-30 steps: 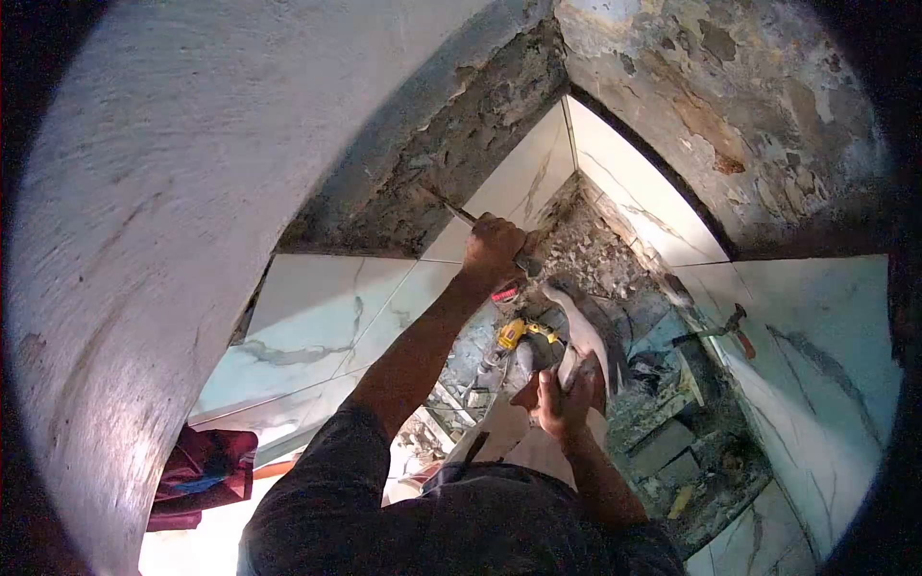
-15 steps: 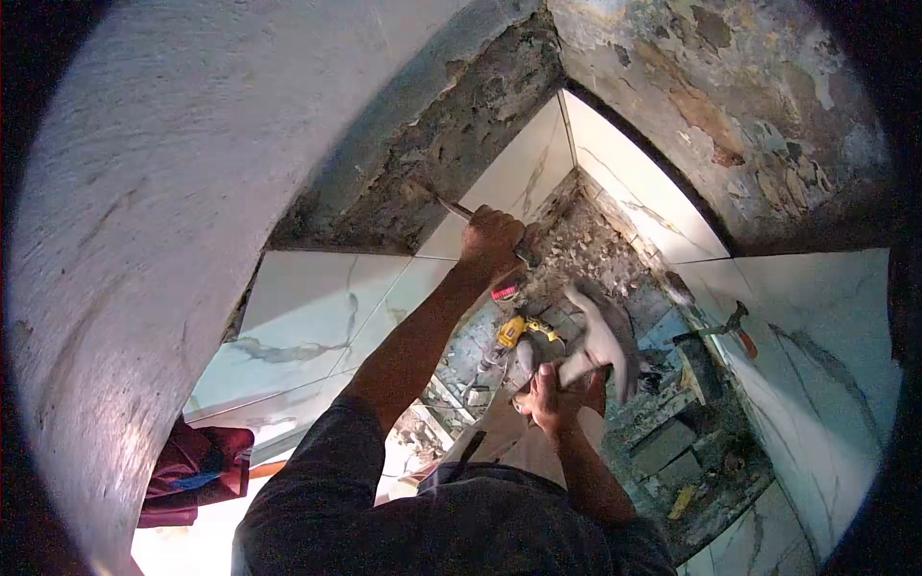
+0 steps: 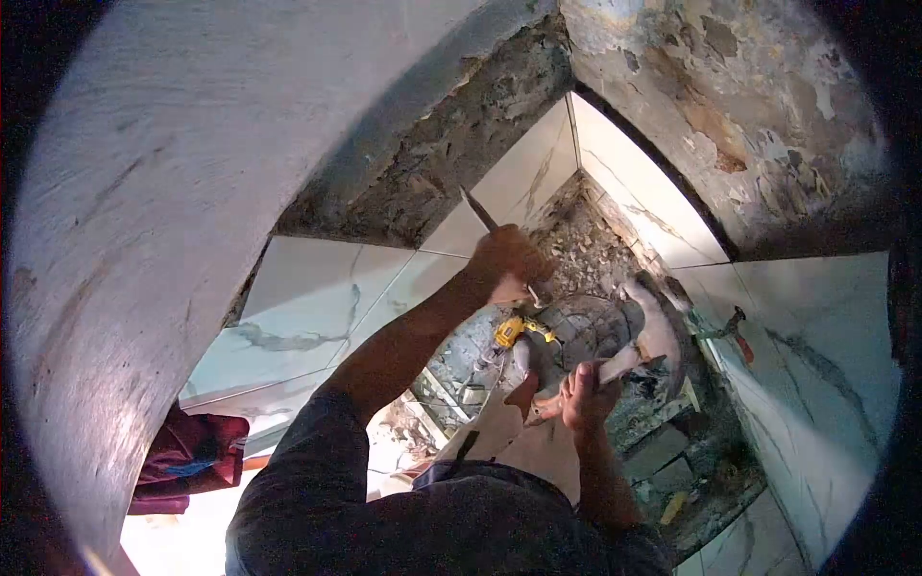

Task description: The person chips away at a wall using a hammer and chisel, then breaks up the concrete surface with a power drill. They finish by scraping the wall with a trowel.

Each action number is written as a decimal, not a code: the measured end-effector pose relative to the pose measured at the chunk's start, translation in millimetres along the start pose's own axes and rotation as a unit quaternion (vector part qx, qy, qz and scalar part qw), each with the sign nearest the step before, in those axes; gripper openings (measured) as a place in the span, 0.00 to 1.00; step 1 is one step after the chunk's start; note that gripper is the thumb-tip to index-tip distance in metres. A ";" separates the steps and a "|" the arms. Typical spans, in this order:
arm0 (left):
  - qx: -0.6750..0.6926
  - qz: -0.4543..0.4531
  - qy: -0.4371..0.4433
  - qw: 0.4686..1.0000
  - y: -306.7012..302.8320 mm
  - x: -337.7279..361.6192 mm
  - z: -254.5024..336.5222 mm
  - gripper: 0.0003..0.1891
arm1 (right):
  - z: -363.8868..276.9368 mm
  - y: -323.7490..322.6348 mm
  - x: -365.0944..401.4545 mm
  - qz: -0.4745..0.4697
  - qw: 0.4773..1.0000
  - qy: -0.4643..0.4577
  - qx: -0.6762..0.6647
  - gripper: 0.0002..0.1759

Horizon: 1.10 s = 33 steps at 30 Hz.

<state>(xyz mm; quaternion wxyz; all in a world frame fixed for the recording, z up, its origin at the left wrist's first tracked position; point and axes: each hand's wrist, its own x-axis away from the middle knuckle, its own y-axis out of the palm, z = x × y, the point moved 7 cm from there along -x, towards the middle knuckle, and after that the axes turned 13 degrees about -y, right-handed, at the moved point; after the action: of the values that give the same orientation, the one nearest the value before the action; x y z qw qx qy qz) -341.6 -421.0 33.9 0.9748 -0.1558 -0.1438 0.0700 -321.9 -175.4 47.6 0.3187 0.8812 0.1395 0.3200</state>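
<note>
1. Chisel (image 3: 479,209): gripped in left hand (image 3: 511,261), tip over wall tile (image 3: 528,171); contact unclear;
2. hammer (image 3: 657,332): gripped in right hand (image 3: 585,396), head blurred;
3. risk: off-aim blow could strike left hand; slipping tip could chip tile.

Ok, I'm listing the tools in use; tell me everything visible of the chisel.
The chisel is a slim, grey, metal-looking bar with a tapered end. The left hand closes around its middle. The tapered end slants up and leftward in the picture, before the pale tiles; whether it touches them is unclear. Its other end shows below the fist.
</note>
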 end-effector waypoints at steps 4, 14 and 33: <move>-0.462 0.060 0.120 0.877 8.4 4.2 73.9 0.16 | -17.4 0.1 -3.6 -0.045 0.989 -0.053 0.132 0.11; -0.377 -0.039 0.019 0.925 -8.7 -21.9 33.7 0.12 | 15.8 6.3 5.6 -0.054 0.996 -0.054 0.055 0.13; -0.529 0.094 0.040 0.842 -1.1 -32.4 40.8 0.11 | 97.1 -17.6 -8.6 -0.134 0.923 -0.073 0.354 0.13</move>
<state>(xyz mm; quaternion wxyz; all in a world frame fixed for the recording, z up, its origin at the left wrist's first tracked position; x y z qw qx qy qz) -384.5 -416.3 63.1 0.7380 -0.6632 -0.1046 0.0679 -265.8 -211.8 -25.4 0.0354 0.9307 0.3366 0.1386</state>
